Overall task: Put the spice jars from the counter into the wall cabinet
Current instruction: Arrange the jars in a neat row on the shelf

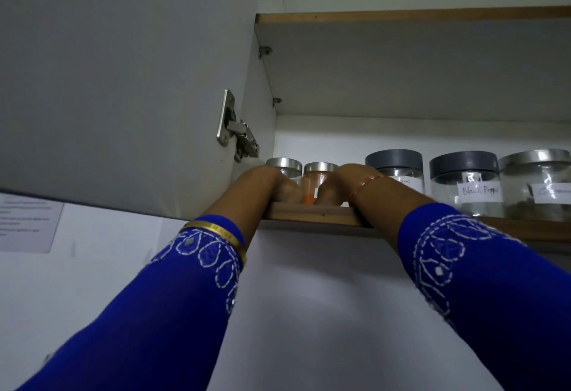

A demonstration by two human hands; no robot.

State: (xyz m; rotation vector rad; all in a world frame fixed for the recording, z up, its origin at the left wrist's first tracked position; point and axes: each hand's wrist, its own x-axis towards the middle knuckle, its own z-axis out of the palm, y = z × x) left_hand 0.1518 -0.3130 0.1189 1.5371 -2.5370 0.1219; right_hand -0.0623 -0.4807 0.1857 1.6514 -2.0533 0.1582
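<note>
A: Reaching both hands up onto the lower cabinet shelf [312, 214] right now. The orange spice jar [318, 182] stands near the shelf's front edge, between my left hand [268, 182] and right hand [343, 183].

B: Are you gripping it?

A: Honestly can't tell, the fingers are hidden past the wrists on both sides. A silver-lidded jar [285, 166] sits just left of it, and to the right stand two grey-lidded jars [463, 174], one marked black pepper.
</note>
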